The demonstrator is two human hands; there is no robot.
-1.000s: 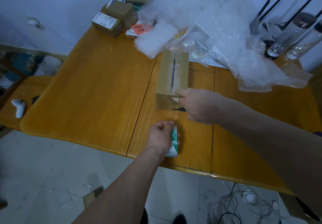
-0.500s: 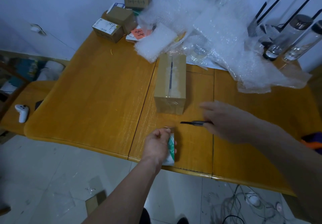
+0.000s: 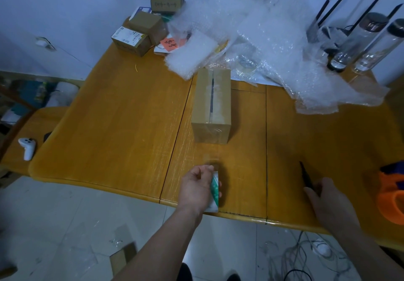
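Note:
A taped cardboard box stands in the middle of the wooden table. My left hand grips a roll of clear tape with a green and white core near the table's front edge, and a strip of tape stretches from the roll toward the box. My right hand is at the front right and holds a thin black tool whose tip points away from me on the tabletop.
Crumpled bubble wrap covers the back of the table. Small cardboard boxes sit at the back left, glass bottles at the back right. An orange object lies at the right edge. A white controller rests on a side surface. Cables lie on the floor.
My right hand pulled back from the box's front end to the front right of the table, carrying the black tool. My left hand stayed on the tape roll.

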